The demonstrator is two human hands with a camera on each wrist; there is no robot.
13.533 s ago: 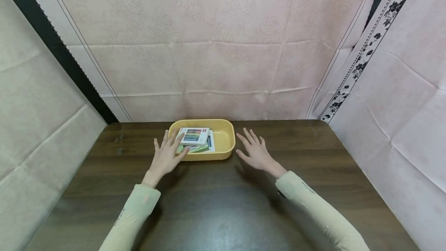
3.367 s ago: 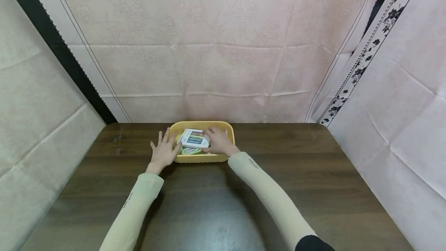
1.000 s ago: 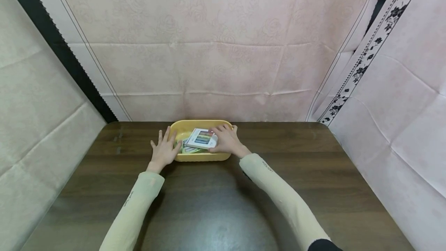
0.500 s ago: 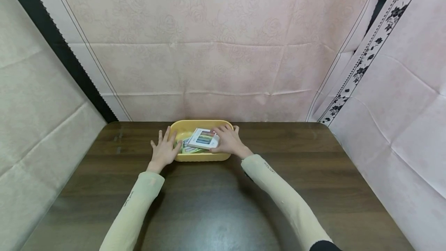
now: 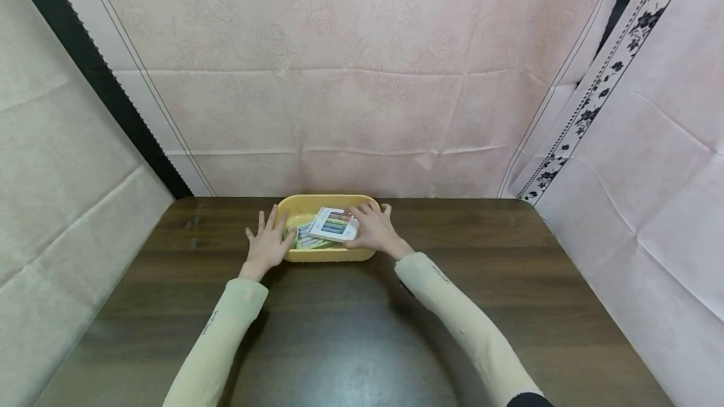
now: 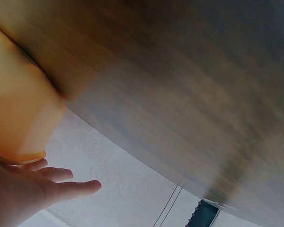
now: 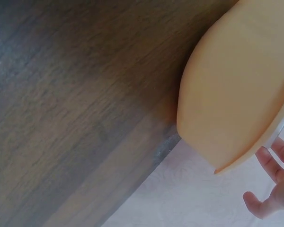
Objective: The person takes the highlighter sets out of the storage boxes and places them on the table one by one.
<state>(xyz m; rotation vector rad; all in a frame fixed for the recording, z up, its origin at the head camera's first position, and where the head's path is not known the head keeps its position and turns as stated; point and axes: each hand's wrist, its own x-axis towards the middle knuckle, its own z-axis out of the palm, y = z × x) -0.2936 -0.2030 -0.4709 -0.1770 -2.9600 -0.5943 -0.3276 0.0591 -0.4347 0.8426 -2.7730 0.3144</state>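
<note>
A yellow plastic basket (image 5: 330, 256) stands at the table's far edge. Inside it is a flat white box (image 5: 332, 225) with a picture of a row of coloured sticks, tilted a little, over a card or packet with green and striped patterns (image 5: 308, 237). My right hand (image 5: 373, 229) grips the box by its right end, fingers on the far side and thumb on the near side. Spread fingers of my left hand (image 5: 267, 245) rest at the basket's left rim. In the right wrist view, fingers (image 7: 270, 163) show beside the basket's rim.
The dark wooden table (image 5: 339, 325) spreads out in front of the basket. A pale patterned cloth (image 5: 362, 112) hangs right behind the far edge, with more cloth at both sides.
At first both hands were spread beside the basket. My right hand has since reached in, taken hold of the white box and shifted it rightward, baring more of the striped thing below. My left hand stays put.
</note>
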